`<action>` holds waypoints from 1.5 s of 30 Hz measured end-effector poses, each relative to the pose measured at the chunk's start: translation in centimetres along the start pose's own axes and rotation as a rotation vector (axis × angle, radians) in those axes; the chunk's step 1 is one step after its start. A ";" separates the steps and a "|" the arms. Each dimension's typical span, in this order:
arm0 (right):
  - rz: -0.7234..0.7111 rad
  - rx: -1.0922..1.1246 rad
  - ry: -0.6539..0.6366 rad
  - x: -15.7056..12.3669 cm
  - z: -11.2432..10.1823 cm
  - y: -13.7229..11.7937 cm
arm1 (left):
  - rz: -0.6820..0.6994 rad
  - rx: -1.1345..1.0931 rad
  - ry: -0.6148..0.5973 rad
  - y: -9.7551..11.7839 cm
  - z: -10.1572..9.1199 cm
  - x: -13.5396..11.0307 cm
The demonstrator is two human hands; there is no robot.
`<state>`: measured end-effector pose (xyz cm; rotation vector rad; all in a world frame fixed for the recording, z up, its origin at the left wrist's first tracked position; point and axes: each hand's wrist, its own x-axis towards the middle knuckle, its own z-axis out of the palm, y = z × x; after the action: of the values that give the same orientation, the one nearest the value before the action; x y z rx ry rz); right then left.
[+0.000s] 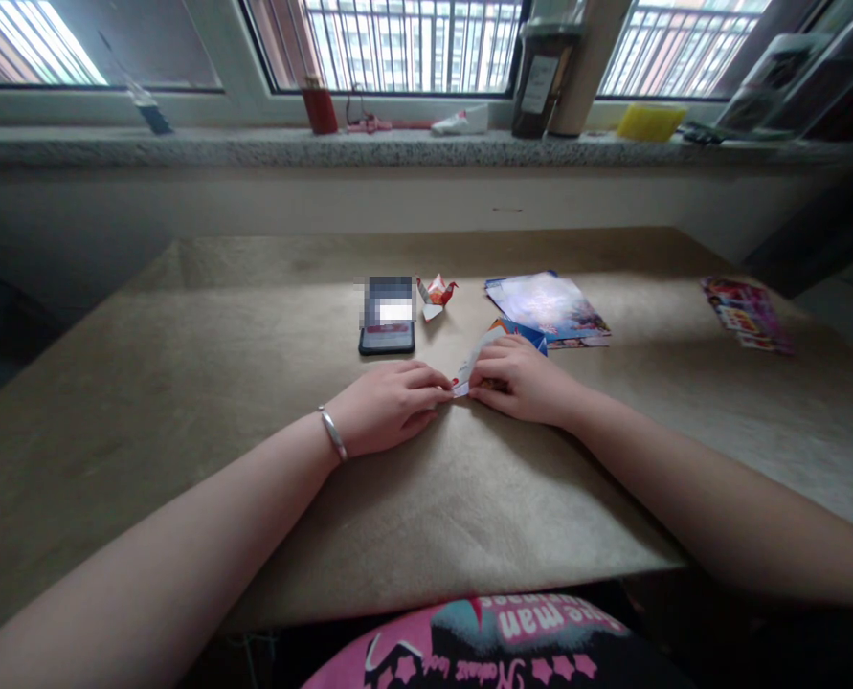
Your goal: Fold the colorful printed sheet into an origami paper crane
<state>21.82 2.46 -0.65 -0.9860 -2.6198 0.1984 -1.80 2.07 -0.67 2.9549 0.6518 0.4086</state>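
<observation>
Both hands meet over a partly folded sheet of printed paper (463,374), coloured white, blue and orange, on the tan table. My left hand (395,402), below a silver bracelet, pinches the paper's near left corner with its fingertips. On the other side, my right hand (516,378) presses closed fingers on the paper and covers much of it. A blue flap sticks out behind the right knuckles. Just beyond the hands stands a small folded paper crane (437,296) in red and white. The fold under the fingers is hidden.
A phone (387,316) lies left of the crane. Several printed sheets (551,304) are stacked behind my right hand, and colourful cards (748,314) lie far right. On the windowsill (239,148) stand a red container (320,107), a dark jar (541,81) and a yellow block (650,122).
</observation>
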 end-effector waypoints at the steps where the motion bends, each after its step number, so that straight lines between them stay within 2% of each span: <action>1: 0.015 -0.001 -0.004 0.0 0.0 0.0 | 0.014 -0.004 -0.002 0.0 0.0 0.0; 11: 0.187 -0.163 0.039 0.5 0.5 -0.5 | 0.050 -0.024 0.062 0.0 -0.1 0.1; 23: 0.201 -0.210 0.032 1.0 0.2 -0.9 | 0.032 0.226 0.029 1.2 -0.3 0.6; 30: 0.262 -0.155 0.000 1.3 0.5 -0.7 | 0.010 0.228 0.007 1.3 -0.1 0.7; 45: 0.269 -0.154 -0.006 1.4 0.6 -0.9 | -0.036 0.272 -0.007 1.7 -0.4 1.0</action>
<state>20.08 2.73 -0.61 -1.3926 -2.5299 0.0636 -0.33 0.93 0.19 3.1906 0.8188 0.3301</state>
